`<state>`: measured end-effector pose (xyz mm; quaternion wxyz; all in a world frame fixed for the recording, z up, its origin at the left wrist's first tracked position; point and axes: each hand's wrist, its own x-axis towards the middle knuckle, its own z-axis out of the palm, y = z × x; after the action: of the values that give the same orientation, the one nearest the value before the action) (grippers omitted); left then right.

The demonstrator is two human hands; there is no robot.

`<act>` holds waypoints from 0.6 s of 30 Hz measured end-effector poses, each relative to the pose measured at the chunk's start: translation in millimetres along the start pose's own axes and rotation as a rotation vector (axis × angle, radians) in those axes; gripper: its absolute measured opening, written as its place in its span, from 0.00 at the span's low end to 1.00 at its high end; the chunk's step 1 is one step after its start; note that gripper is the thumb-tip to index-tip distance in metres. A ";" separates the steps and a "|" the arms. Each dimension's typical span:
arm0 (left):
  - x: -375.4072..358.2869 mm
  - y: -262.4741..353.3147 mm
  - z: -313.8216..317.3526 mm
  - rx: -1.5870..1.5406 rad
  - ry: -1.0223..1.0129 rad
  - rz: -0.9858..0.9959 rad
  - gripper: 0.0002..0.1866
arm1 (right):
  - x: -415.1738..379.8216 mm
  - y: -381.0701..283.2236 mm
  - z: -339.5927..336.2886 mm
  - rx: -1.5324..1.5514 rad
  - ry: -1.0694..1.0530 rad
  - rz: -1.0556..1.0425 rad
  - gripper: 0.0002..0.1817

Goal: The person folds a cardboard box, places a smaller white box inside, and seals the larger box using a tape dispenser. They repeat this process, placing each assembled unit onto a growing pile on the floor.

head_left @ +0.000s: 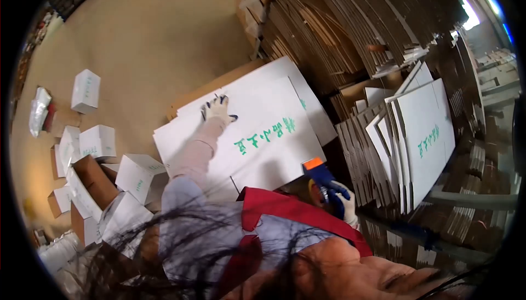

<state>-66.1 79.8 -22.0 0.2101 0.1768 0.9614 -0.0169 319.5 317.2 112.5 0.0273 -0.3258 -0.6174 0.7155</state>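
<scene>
A flat white cardboard sheet with green lettering lies on other flat sheets in the middle. My left hand, in a white glove with dark blue fingertips, rests on its upper left part with the fingers spread. In front of my body at the lower right, my right hand, gloved alike, is closed around a blue tape dispenser with an orange end. The dispenser is beside the sheet's lower right corner; whether they touch is unclear.
Folded white boards stand upright at the right, with tall stacks of brown cardboard behind. Several white boxes, some open like the brown-lined one, are piled at the left. A single box stands on the floor.
</scene>
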 end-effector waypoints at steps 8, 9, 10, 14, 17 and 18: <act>-47.8 2.8 -120.3 -0.099 -0.015 0.227 0.31 | 53.4 -88.9 -34.7 0.069 0.054 -0.566 0.15; -68.4 12.1 -150.6 -0.159 -0.244 0.234 0.32 | 49.5 -111.1 -36.1 0.132 -0.006 -0.627 0.16; -90.4 18.4 -170.3 -0.154 -0.189 0.417 0.28 | 46.8 -136.7 -37.3 0.193 -0.064 -0.681 0.16; -207.9 65.1 -247.0 0.193 -0.109 0.626 0.22 | 83.5 -204.8 -90.7 0.117 -0.289 -0.844 0.21; -258.4 72.0 -261.8 0.282 -0.106 0.660 0.16 | 48.7 -275.0 -16.5 -0.121 -0.213 -0.953 0.17; -261.8 68.1 -252.7 0.373 0.024 0.767 0.13 | 51.1 -286.6 -1.6 -0.193 -0.305 -0.947 0.17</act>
<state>79.3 83.5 318.5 0.1543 0.5566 0.8090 -0.1091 176.1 408.8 348.6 0.2281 0.0969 -0.7577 0.6037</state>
